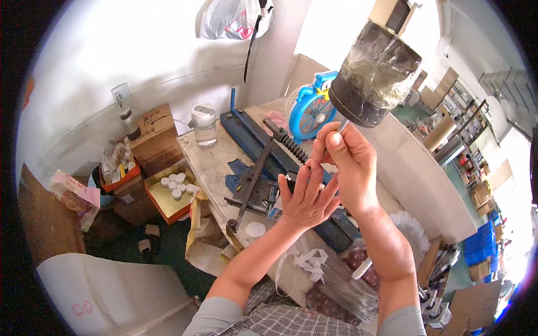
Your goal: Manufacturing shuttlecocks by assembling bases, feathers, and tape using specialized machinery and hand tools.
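Observation:
My right hand [357, 168] is raised over the bench, its thumb and fingertips pinched at a thin metal rod [343, 125]. That rod comes out below a dark cylinder [375, 73] wrapped in clear film, which looms close to view at the upper right. What supports the cylinder does not show. My left hand [308, 201] is held just left of the right one, palm down with fingers spread. Behind the fingers, a black coil spring [288, 144] and a blue steel frame [260, 143] stand on the bench, partly hidden by my hands.
A clear jug [204, 126] and a blue toy-shaped fan [311, 109] stand on the worktable [199, 165]. At left, a box [162, 193] holds several white round caps [177, 185]. A bundle of thin clear sticks [350, 291] lies near my lap. A pale panel [117, 297] fills the lower left.

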`<action>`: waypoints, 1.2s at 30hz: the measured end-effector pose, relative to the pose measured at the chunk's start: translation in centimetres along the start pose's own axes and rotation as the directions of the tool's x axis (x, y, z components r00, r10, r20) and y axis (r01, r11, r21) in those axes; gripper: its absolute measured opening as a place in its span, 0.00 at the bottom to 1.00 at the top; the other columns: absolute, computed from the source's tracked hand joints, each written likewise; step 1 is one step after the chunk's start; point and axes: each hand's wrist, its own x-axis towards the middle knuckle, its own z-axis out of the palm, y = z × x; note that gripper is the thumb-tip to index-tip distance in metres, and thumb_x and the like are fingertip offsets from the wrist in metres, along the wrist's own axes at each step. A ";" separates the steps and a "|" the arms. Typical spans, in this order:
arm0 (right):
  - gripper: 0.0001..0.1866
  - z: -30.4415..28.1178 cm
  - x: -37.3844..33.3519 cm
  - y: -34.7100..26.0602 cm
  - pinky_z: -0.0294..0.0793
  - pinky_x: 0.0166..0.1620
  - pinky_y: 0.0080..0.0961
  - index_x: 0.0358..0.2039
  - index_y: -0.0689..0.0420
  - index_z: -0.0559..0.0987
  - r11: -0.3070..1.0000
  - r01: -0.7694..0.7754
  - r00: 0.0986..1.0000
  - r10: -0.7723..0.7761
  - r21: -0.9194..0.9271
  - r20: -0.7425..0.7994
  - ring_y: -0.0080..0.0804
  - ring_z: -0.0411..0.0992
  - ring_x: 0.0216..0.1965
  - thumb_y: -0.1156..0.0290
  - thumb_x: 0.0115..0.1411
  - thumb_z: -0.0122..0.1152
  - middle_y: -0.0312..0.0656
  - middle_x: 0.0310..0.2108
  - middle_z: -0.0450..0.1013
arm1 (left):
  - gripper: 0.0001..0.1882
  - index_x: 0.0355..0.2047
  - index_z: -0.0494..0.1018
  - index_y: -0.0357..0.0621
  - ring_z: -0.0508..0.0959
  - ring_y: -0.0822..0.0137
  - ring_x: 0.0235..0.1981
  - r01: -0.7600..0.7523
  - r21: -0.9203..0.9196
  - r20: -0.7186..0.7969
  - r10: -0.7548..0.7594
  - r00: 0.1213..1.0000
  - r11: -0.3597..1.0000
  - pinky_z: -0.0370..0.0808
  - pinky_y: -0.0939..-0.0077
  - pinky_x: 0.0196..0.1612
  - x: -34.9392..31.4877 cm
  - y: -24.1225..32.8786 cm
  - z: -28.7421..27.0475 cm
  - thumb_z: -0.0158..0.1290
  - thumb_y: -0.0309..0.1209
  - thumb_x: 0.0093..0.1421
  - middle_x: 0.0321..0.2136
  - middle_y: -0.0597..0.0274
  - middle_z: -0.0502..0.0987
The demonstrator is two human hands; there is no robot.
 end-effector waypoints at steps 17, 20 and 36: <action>0.11 -0.1 -0.2 0.6 0.71 0.31 0.21 0.34 0.63 0.69 1.000 0.004 0.999 -0.005 0.021 0.045 0.24 0.68 0.25 0.67 0.65 0.45 0.38 0.25 0.68 | 0.44 0.62 0.35 0.31 0.43 0.29 0.60 0.388 -0.028 0.144 -0.380 0.914 0.921 0.48 0.35 0.57 -7.4 2.0 -0.4 0.46 0.45 0.59 0.61 0.32 0.36; 0.11 -0.2 0.1 0.5 0.70 0.31 0.20 0.34 0.63 0.70 1.000 0.007 0.999 -0.006 -0.025 0.050 0.23 0.68 0.25 0.67 0.65 0.45 0.38 0.25 0.68 | 0.44 0.62 0.35 0.31 0.43 0.30 0.61 0.412 -0.024 0.174 -0.402 0.899 0.911 0.47 0.36 0.58 -7.8 2.2 -0.3 0.46 0.45 0.59 0.61 0.32 0.36; 0.08 -3.5 -12.5 4.9 0.70 0.32 0.15 0.39 0.63 0.74 0.972 -0.235 0.918 0.231 0.027 -0.321 0.17 0.69 0.28 0.76 0.59 0.53 0.37 0.29 0.73 | 0.28 0.52 0.63 0.35 0.60 0.40 0.57 0.423 -0.106 0.614 -0.275 0.740 0.900 0.58 0.51 0.57 -13.9 -3.8 -11.7 0.53 0.27 0.49 0.54 0.41 0.63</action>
